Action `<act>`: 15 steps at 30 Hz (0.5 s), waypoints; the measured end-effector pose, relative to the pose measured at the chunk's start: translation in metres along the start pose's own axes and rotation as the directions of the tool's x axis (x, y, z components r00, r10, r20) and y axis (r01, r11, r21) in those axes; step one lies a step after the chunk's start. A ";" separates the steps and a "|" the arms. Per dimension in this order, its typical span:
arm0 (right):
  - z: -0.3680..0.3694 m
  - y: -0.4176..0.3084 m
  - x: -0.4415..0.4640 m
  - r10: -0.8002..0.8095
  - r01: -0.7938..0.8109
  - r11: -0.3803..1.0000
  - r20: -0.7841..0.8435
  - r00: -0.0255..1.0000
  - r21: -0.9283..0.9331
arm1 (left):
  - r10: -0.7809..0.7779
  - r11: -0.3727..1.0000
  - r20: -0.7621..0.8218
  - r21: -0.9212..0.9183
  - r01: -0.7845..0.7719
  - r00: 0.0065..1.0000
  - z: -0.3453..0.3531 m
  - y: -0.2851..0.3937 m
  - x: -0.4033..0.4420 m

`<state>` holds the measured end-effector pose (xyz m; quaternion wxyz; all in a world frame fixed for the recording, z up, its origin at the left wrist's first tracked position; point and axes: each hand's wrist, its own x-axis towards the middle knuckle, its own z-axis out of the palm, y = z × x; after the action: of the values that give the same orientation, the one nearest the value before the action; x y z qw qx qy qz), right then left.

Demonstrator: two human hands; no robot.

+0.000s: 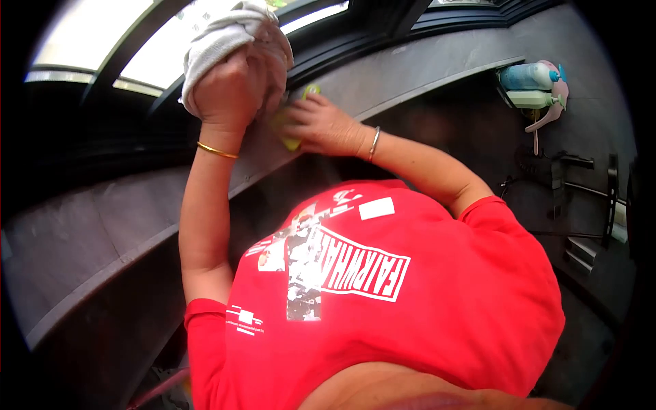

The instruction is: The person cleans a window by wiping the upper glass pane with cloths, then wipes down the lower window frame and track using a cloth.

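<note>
Cloth [229, 34] clenched in left hand [224, 90] near window frame [113, 63], right hand [329, 128] blurred over yellow-green object [292, 144] by grey ledge [410, 67], its grip I cannot confirm.

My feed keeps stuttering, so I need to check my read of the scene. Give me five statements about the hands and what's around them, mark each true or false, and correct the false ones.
1. The left hand grips a white cloth. True.
2. The left arm has no bracelet. False: it wears a gold bracelet.
3. The right hand is at a yellow-green item. True, though blur hides its exact hold.
4. The shirt is blue. False: it is red.
5. A blue bottle is beside a pale green bottle. True.
</note>
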<state>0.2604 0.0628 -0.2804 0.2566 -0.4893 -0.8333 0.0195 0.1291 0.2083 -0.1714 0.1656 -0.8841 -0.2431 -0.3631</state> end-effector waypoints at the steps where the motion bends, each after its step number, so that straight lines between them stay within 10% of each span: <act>1: 0.011 -0.003 0.004 -0.016 0.017 1.000 -0.047 0.999 0.018 | 0.041 0.999 -0.032 0.019 -0.040 0.999 0.005 0.003 0.006; 8: 0.048 -0.015 0.030 0.107 -0.093 0.978 -0.063 0.992 0.188 | 0.129 0.992 0.110 -0.004 -0.129 0.986 0.032 0.055 0.056; 14: 0.046 -0.009 0.018 -0.052 0.102 0.981 -0.279 0.959 0.167 | 0.383 0.909 0.111 0.131 -0.396 0.917 0.073 0.106 0.095; 15: 0.049 -0.006 0.018 -0.072 0.138 0.970 -0.304 0.950 0.199 | 0.334 0.940 -0.006 -0.067 -0.334 0.943 0.094 0.114 0.098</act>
<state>0.2264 0.0852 -0.3136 0.4306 -0.4103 -0.8035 0.0238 0.3057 0.1884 -0.1777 0.1945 -0.9185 -0.0779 -0.3354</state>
